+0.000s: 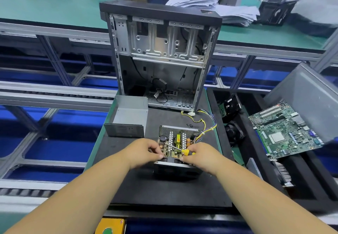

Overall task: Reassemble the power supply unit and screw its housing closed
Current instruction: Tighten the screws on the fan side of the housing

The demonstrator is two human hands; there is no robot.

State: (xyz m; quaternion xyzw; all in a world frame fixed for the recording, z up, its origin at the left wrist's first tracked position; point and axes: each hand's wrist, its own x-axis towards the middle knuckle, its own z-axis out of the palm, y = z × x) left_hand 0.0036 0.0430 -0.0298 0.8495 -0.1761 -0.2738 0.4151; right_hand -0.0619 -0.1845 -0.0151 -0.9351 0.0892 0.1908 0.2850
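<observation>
The open power supply unit (178, 138) lies on the black mat (164, 189), its circuit board and heat sinks exposed. A black fan (172, 160) sits at its near edge. My left hand (146, 151) pinches the fan's left side. My right hand (199, 156) holds a yellow-and-black screwdriver (185, 151) and also pinches the fan's right side; the shaft points up-left over the board. The grey metal housing cover (128, 119) stands apart to the left. Two small black screws (189, 125) lie behind the unit. The coloured cable bundle (204, 129) trails to the right.
An empty computer case (161, 56) stands upright behind the mat. To the right, a black tray (256, 169) holds a green motherboard (285, 131), fans and other parts. A conveyor frame runs on the left. Papers (219, 8) lie on the far green bench.
</observation>
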